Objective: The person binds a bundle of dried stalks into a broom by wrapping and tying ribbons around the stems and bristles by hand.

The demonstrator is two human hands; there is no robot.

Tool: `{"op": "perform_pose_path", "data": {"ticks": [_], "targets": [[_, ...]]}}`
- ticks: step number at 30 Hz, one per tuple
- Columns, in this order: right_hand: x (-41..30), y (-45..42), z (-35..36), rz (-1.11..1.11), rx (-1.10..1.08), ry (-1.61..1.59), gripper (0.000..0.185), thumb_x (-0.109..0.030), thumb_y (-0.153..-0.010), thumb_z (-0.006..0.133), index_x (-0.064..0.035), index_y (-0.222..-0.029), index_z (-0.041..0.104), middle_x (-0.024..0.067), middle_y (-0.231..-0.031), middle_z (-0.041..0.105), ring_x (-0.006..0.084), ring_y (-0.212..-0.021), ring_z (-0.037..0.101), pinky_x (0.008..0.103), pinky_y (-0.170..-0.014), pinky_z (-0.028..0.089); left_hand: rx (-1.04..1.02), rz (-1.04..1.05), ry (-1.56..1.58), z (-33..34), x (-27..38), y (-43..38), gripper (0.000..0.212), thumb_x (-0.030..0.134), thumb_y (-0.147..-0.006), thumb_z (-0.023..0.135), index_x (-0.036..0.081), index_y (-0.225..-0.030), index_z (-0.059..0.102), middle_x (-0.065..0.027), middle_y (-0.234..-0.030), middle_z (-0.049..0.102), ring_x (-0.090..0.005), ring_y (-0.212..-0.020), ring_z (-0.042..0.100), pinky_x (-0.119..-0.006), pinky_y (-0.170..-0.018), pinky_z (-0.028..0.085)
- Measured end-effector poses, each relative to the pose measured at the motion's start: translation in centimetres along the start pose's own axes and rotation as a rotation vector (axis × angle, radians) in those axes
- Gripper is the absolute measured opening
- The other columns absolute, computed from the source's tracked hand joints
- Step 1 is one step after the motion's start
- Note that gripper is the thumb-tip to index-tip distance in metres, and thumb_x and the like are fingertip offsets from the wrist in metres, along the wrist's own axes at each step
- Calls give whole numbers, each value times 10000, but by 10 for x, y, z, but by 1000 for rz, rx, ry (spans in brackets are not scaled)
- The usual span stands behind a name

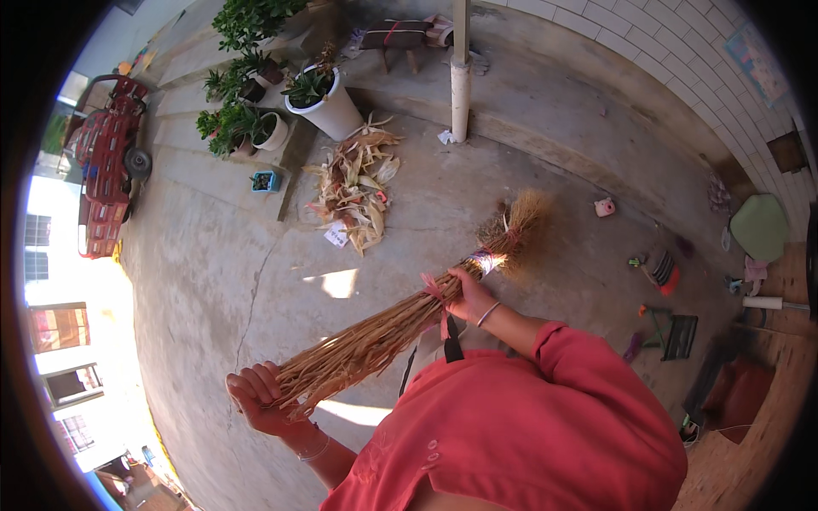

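Observation:
A long bundle of dry plant stalks [377, 329] with bushy seed heads [527, 214], like a broom, lies slantwise in front of my red top. My left hand [262, 399] is closed around the loose stalk ends at the lower left. Near the bound neck, my right hand [470, 297] grips the stalks beside a pink tie [436, 290]. Shiny wrapping [487, 260] circles the bundle just beyond that hand. A smaller tuft of darker stems lies against the bushy end.
Corn husks [351, 185] lie on the concrete floor by a white planter [329, 105]. A pole [460, 96] stands at the raised step. Potted plants and a red cargo tricycle [105, 160] are at left. A pink toy [604, 207], a folding stool [679, 337] and a green seat [760, 227] are at right.

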State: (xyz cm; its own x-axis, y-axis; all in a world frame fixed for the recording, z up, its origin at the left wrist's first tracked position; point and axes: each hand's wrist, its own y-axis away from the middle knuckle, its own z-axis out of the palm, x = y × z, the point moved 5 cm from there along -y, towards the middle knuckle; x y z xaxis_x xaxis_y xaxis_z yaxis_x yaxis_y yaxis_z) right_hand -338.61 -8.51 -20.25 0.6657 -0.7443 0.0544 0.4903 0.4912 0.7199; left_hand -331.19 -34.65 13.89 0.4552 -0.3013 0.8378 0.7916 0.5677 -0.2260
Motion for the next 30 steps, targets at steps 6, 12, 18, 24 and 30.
{"op": "perform_pose_path", "data": {"ticks": [6,12,18,24,30], "targets": [[89,-34,60,200,6,24,300,-243,-828,553,-15,-1001,462,112,-1005,554,249,-926,578,387,-816,499,266,202,-295,-56,79,-15,325,207,-966,337,132,-661,253,37,-567,214,-57,-491,217,-214,-544,265],[158,-20,125,274,-25,216,313,-268,-768,634,-78,-979,502,61,-897,599,209,-840,606,380,-738,514,358,444,-571,-63,155,-16,287,192,-955,323,123,-680,282,18,-589,204,-73,-521,215,-208,-543,257],[119,-1,97,215,-112,40,309,-259,-827,553,-41,-1036,487,89,-1054,572,226,-967,573,382,-890,456,-46,323,-156,-78,138,-36,339,248,-974,333,82,-679,327,8,-584,259,-75,-502,265,-227,-458,261],[67,40,47,42,-50,-41,316,-247,-814,529,-39,-1050,501,90,-1069,570,242,-1020,540,381,-931,415,-73,51,252,-49,41,-70,330,224,-974,316,116,-662,313,29,-500,310,-82,-417,307,-240,-458,318],[56,30,2,-118,29,-118,269,-262,-789,555,-66,-972,545,61,-964,599,251,-983,559,409,-890,419,-271,-123,260,-22,-6,-90,347,238,-912,464,89,-610,380,5,-459,374,-117,-387,361,-277,-442,323]]}}
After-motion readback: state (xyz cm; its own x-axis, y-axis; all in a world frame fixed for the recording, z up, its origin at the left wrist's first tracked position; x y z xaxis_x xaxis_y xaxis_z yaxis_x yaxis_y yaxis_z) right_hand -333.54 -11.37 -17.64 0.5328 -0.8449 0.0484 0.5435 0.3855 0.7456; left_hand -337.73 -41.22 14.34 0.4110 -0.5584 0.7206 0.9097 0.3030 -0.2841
